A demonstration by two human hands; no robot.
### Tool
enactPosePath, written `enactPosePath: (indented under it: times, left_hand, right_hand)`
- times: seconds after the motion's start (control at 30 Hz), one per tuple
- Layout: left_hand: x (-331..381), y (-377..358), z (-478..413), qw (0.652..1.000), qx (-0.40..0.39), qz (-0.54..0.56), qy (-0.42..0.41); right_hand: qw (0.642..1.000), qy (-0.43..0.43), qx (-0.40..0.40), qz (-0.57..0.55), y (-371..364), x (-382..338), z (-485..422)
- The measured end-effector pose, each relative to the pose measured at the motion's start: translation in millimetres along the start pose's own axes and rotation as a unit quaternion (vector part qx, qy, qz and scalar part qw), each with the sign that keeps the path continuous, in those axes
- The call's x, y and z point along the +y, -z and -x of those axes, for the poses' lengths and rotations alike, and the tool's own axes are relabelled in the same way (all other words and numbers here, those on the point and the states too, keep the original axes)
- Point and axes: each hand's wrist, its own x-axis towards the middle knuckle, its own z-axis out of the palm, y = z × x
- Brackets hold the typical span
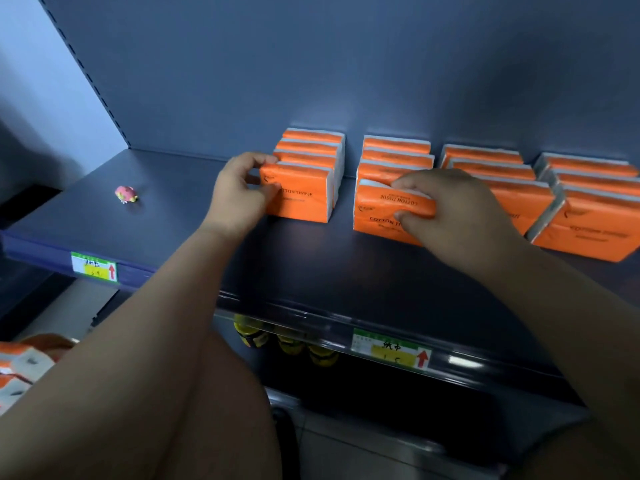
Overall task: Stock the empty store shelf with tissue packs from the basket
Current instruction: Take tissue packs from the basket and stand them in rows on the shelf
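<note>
Orange tissue packs stand in rows on the dark shelf (173, 216). My left hand (239, 192) grips the left end of the front pack (301, 195) of the leftmost row. My right hand (450, 209) holds the front pack (384, 209) of the second row, fingers over its top edge and thumb on its face. Two more rows of packs (512, 188) stand further right, the last one (588, 220) at the frame's edge. The basket with more orange packs (20, 365) shows at the lower left, mostly hidden by my left arm.
A small pink toy (126, 194) lies on the shelf's left part. Price tags (93, 268) (391, 348) hang on the shelf's front edge. Yellow-capped bottles (287, 341) stand on the shelf below. The blue back panel rises behind the rows.
</note>
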Motion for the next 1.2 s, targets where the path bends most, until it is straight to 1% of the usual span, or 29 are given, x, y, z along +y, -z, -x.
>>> enactPosePath:
  times: [0.13, 0.23, 0.37, 0.53, 0.63, 0.8, 0.87, 0.9, 0.97, 1.03, 1.13, 1.2]
  left_hand:
    - [1.8, -4.3, 1.5, 1.000, 0.006, -0.011, -0.004]
    - [2.1, -2.9, 2.9, 1.000, 0.002, -0.013, 0.003]
    - [3.1, -2.1, 2.7, 1.000, 0.003, -0.019, 0.004]
    - [1.8, -4.9, 4.4, 0.999, 0.003, -0.032, 0.006]
    - [4.1, -5.2, 6.0, 0.999, 0.010, -0.031, 0.009]
    - [3.5, -7.1, 7.4, 0.999, 0.015, -0.033, 0.025]
    - [8.9, -5.3, 10.1, 0.995, 0.034, -0.092, 0.003]
    - [15.3, -4.3, 14.1, 0.987, 0.044, -0.151, -0.021]
    - [32.8, -4.1, 25.2, 0.958, 0.067, -0.265, -0.088]
    - [54.7, -7.3, 38.2, 0.942, 0.080, -0.299, -0.129]
    - [80.1, -13.7, 60.3, 0.935, 0.074, -0.329, -0.113]
    - [95.2, -7.6, 80.1, 0.913, 0.095, -0.386, -0.094]
  right_hand:
    - [0.999, 0.012, -0.008, 0.045, -3.3, 3.8, -6.4]
    - [0.996, 0.025, 0.001, 0.082, -9.1, 3.3, -10.7]
    - [0.987, 0.052, 0.044, 0.148, -18.6, 6.8, -12.6]
    - [0.966, 0.054, 0.096, 0.232, -26.6, 4.5, -8.0]
    - [0.964, 0.048, 0.105, 0.238, -28.5, 5.0, -7.7]
    - [0.968, 0.044, 0.085, 0.232, -29.9, 3.7, -9.1]
    - [0.968, 0.041, 0.082, 0.236, -28.8, -1.2, -9.3]
    - [0.967, 0.045, 0.085, 0.236, -27.8, -5.2, -9.3]
    - [0.965, 0.063, 0.098, 0.236, -26.1, -17.0, -8.3]
    - [0.968, 0.074, 0.103, 0.218, -25.4, -33.0, -5.0]
    - [0.982, 0.057, 0.081, 0.161, -27.0, -59.5, 5.2]
    - [0.988, 0.048, 0.072, 0.128, -26.5, -79.4, 12.8]
